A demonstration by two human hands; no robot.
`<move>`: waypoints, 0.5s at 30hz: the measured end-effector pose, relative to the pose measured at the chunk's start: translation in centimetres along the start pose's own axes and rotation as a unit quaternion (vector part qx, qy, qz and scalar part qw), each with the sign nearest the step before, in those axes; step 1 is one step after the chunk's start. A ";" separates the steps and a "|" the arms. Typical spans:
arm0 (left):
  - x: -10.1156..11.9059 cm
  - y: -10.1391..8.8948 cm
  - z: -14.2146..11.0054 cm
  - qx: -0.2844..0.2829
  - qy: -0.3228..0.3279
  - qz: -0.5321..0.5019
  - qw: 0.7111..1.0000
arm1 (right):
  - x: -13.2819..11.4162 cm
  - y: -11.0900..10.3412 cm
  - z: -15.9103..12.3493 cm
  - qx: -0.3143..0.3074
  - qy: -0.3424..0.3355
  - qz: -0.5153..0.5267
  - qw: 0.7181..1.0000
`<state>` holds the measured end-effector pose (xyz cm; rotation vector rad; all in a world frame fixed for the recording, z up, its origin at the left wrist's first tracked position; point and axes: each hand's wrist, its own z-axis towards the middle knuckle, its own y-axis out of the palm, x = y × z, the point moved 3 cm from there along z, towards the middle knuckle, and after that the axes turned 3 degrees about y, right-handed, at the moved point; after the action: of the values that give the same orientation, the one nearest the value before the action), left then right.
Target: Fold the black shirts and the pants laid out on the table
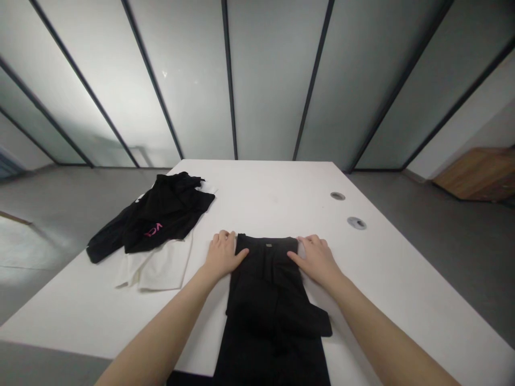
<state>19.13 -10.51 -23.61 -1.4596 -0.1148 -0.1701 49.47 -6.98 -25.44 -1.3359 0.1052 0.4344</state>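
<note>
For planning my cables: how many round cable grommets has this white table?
2. Both lie in the white table beyond the right hand: the farther grommet and the nearer grommet. More may be hidden under the black garment.

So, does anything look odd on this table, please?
Yes. The folded black garment between the left hand and right hand has a flap sticking out past its right edge, so the fold looks uneven. A crumpled black garment also lies over a white cloth.
</note>
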 end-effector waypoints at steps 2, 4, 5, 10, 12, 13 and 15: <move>-0.3 0.0 0.3 -0.009 0.004 -0.021 1.000 | 0.3 0.5 -0.1 -0.006 0.003 -0.003 1.000; -0.6 0.1 0.7 -0.004 0.007 -0.062 0.998 | 0.2 0.6 0.0 -0.020 -0.001 0.034 0.999; -0.7 0.2 0.9 -0.002 0.010 -0.088 0.996 | 0.0 0.6 0.0 -0.028 -0.005 0.060 0.998; -1.0 0.3 1.6 -0.018 0.006 -0.224 0.974 | -1.0 -0.4 0.6 -0.111 0.012 0.213 0.971; -1.1 -0.1 1.6 -0.024 -0.012 -0.262 0.965 | -1.2 -0.9 0.6 -0.145 0.038 0.272 0.951; -1.2 -0.3 1.5 -0.032 -0.021 -0.279 0.960 | -1.2 -1.0 0.5 -0.168 0.057 0.300 0.937; -1.5 -0.5 1.3 -0.081 -0.051 -0.333 0.938 | -1.1 -1.0 0.0 -0.246 0.115 0.353 0.895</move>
<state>17.60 -9.20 -23.20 -1.5465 -0.6966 -0.6686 48.87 -7.43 -24.15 -1.8330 0.7363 0.9593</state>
